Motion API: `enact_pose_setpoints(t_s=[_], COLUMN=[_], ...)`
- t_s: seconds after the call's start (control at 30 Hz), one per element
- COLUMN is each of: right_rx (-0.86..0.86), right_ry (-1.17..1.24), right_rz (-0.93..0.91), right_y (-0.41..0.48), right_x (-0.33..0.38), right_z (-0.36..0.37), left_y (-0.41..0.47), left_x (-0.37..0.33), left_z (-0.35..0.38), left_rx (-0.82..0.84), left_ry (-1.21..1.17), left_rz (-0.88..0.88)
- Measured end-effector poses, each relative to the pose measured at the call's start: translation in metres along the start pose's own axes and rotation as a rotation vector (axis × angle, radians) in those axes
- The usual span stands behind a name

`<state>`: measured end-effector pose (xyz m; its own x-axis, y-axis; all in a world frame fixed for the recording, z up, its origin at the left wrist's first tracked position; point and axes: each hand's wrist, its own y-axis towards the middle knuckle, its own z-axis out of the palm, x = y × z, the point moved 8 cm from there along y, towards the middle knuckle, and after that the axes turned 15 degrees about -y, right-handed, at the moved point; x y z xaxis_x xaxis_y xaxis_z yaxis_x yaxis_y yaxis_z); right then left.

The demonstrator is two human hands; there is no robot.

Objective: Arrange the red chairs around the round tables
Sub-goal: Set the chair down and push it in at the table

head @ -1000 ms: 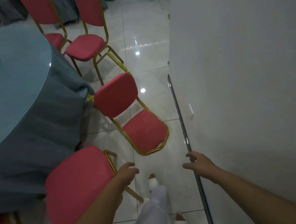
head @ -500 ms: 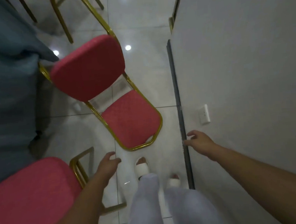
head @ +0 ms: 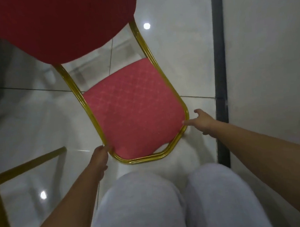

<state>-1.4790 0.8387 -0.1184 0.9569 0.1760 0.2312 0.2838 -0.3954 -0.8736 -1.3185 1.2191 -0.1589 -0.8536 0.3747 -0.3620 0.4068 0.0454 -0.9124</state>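
Note:
A red chair (head: pixel 132 111) with a gold metal frame stands right in front of me on the white tiles, its seat facing me and its red backrest (head: pixel 54 22) filling the top left. My left hand (head: pixel 99 157) grips the frame at the seat's front left corner, its fingers tucked under the edge. At the front right corner my right hand (head: pixel 202 122) has its thumb on the seat edge, the fingers spread loosely beside the frame. No round table is in view.
The gold frame of a second chair (head: pixel 22 167) juts in at the lower left. A white wall (head: pixel 268 56) with a dark baseboard (head: pixel 219 70) runs close along the right. My legs in pale trousers (head: pixel 145 205) are bent just behind the seat.
I have bent down and come close to the chair. Both hands went from hanging free in the air to the seat's front corners, the left one taking hold.

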Motion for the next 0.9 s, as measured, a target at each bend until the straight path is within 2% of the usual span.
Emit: enact_pose_setpoints(t_s=[0.07, 0.13, 0.23, 0.33, 0.4, 0.5, 0.7, 0.9], right_rx=[0.012, 0.033, 0.097, 0.104, 0.07, 0.027, 0.052, 0.035], right_ry=[0.082, 0.15, 0.248, 0.439, 0.51, 0.539, 0.558, 0.456], right_rz=[0.019, 0.028, 0.033, 0.105, 0.146, 0.127, 0.076, 0.102], right_y=[0.035, 0.067, 0.087, 0.06, 0.023, -0.041, -0.191, -0.369], right_x=[-0.002, -0.001, 0.004, 0.012, 0.018, 0.037, 0.09, 0.166], right_z=[0.005, 0.012, 0.03, 0.033, 0.02, -0.014, -0.078, -0.171], left_y=[0.036, 0.07, 0.09, 0.068, 0.029, -0.046, -0.196, -0.378], left_x=[0.013, 0.014, 0.004, -0.007, -0.017, -0.037, -0.111, -0.189], left_z=[0.009, 0.015, 0.013, 0.001, -0.01, -0.024, -0.086, -0.137], left_rx=[0.042, 0.054, 0.078, 0.09, 0.101, 0.165, 0.016, 0.082], left_ry=[-0.093, -0.133, 0.053, 0.156, 0.179, 0.009, -0.11, -0.117], left_rz=[-0.02, 0.031, 0.113, 0.096, 0.079, 0.023, 0.072, -0.004])
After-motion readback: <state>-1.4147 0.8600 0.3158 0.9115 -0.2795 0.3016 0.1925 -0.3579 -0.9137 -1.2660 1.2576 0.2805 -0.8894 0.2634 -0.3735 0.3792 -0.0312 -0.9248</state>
